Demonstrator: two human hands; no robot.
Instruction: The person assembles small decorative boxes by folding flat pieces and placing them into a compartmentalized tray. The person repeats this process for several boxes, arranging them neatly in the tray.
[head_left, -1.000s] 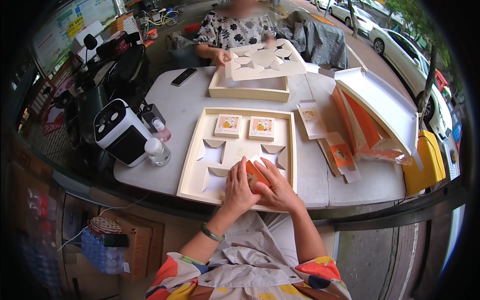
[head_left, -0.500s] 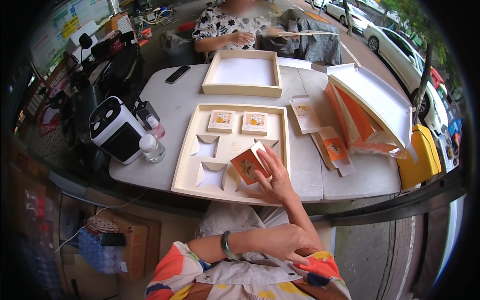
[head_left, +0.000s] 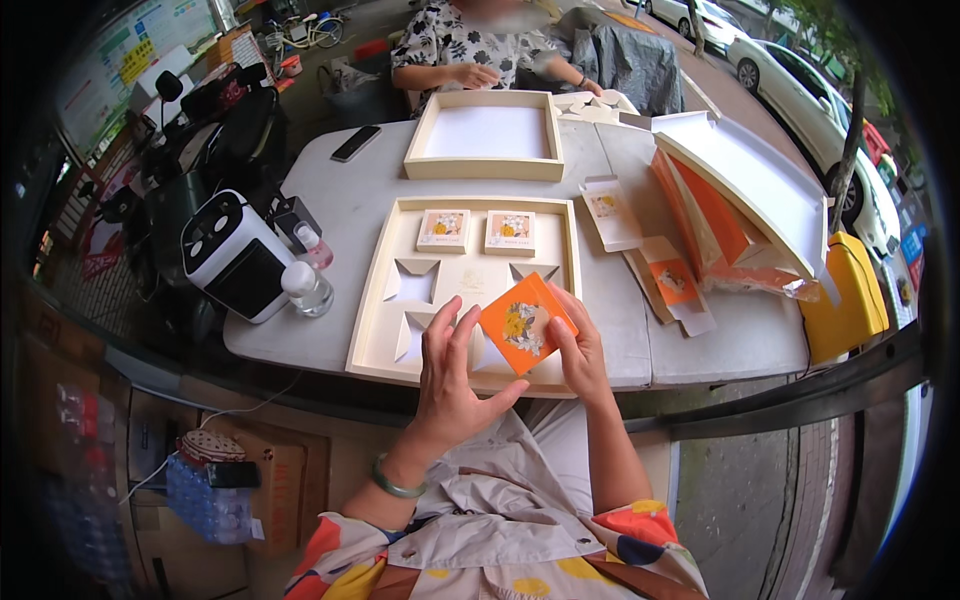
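In my right hand [head_left: 580,350] is a small orange box [head_left: 522,322] printed with yellow and white flowers, the thumb on its face and the fingers behind its right edge. My left hand [head_left: 448,375], a green bangle at its wrist, is held with fingers apart just left of that box and not gripping it. Both hands are over the near part of a cream tray [head_left: 362,310] with cut-out compartments. Two small cream boxes with flower pictures, a left one [head_left: 443,231] and a right one [head_left: 510,233], sit in its far row. My hands and the orange box hide part of the near compartments.
Beyond the tray stands an open cream box [head_left: 484,172]. Flattened orange-and-white cartons [head_left: 612,215] and a large orange bag [head_left: 690,210] under a white lid lie right. A white appliance [head_left: 235,262], a clear bottle [head_left: 307,290] and a phone [head_left: 356,143] are left. Another person sits opposite.
My left hand has risen from across my lap to beside the orange box. The box has turned its flowered face up toward me. Opposite, the person has lowered a cream insert onto the table.
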